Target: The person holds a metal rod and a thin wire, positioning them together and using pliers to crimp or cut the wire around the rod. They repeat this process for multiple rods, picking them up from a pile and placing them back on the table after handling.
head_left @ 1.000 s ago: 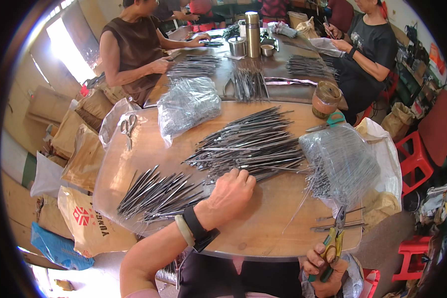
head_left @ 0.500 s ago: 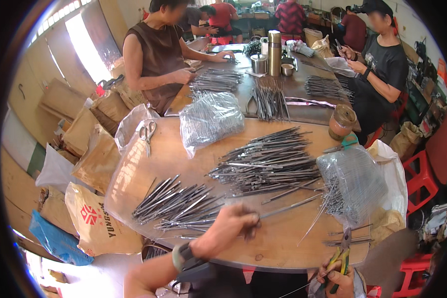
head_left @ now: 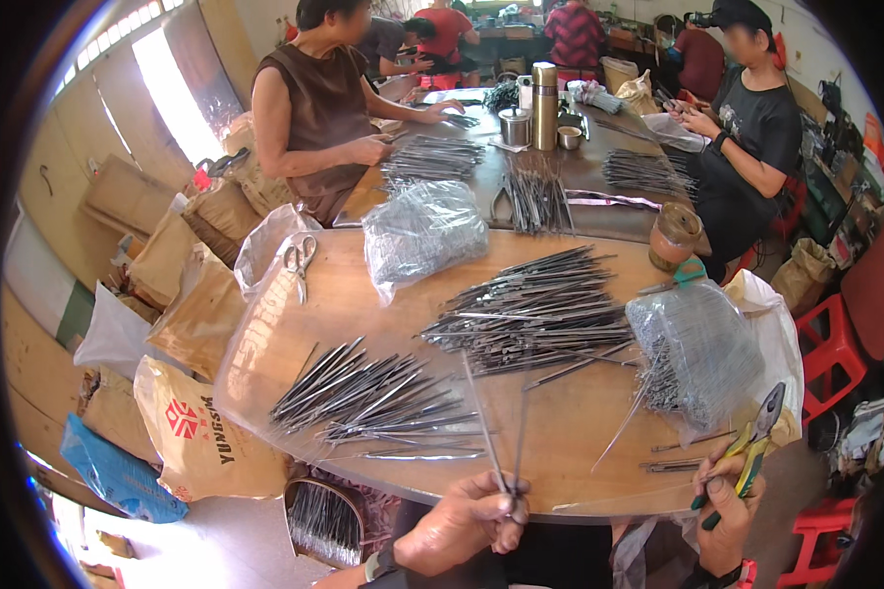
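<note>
Two thin dark metal rods (head_left: 486, 420) rise in a narrow V from the pinched fingers of my left hand (head_left: 462, 525), just over the table's near edge. My right hand (head_left: 725, 508), at the near right corner, is wrapped round pliers (head_left: 754, 452) with yellow and green handles, jaws pointing up. A fine pale strand (head_left: 614, 507) runs leftward from near that hand; where it ends I cannot make out. Beyond my left hand lies a loose pile of dark rods (head_left: 368, 393). A larger pile (head_left: 530, 309) sits at the table's middle.
Clear plastic bags of thin rods stand at the right (head_left: 697, 353) and far side (head_left: 424, 236). Scissors (head_left: 301, 265) lie far left, a brown jar (head_left: 675, 238) far right. Sacks (head_left: 201, 432) line the left; a red stool (head_left: 830, 348) stands right. Two co-workers sit across the tables.
My left hand has drawn back toward me from beside the piles and now holds rods upright. My right hand has lifted the pliers up and to the right.
</note>
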### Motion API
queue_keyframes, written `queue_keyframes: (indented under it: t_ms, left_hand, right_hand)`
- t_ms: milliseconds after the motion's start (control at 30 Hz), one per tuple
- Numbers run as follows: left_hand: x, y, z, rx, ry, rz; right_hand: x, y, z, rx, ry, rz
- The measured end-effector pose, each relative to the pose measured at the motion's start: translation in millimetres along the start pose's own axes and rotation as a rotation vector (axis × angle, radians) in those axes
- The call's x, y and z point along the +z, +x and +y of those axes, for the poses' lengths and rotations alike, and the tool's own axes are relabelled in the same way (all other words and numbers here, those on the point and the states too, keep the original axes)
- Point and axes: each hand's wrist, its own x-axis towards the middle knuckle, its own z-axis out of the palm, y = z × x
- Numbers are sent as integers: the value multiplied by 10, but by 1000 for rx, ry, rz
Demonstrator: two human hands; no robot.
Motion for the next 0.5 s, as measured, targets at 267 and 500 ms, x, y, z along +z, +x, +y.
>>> queue_keyframes:
  t_ms: [267,500]
  left_hand:
    - [149,-114,-329,109,586,118]
    - [35,-50,-375,108,685,175]
  right_hand:
    - [63,36,-241,-176,-599,-210]
    - [114,30,-133,-204,-646,-220]
